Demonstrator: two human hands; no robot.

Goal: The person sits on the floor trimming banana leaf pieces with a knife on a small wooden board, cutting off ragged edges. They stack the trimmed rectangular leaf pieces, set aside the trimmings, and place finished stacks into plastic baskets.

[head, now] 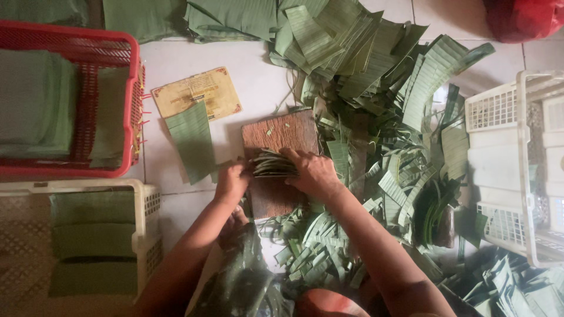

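Observation:
A brown wooden cutting board (281,132) lies on the white tiled floor. On it sits a small folded bundle of green leaf strips (271,164). My right hand (311,171) presses down on the bundle's right end, fingers curled over it. My left hand (232,182) is closed at the board's left edge against the bundle's left end; whether it holds a tool is hidden. A cut rectangular leaf piece (191,140) lies just left of the board.
A large heap of banana leaf pieces and trimmings (388,105) spreads right and behind the board. A red basket (88,53) and a cream basket (141,202) with stacked leaves stand left. A white crate (511,105) stands right. A yellow card (197,93) lies on the floor.

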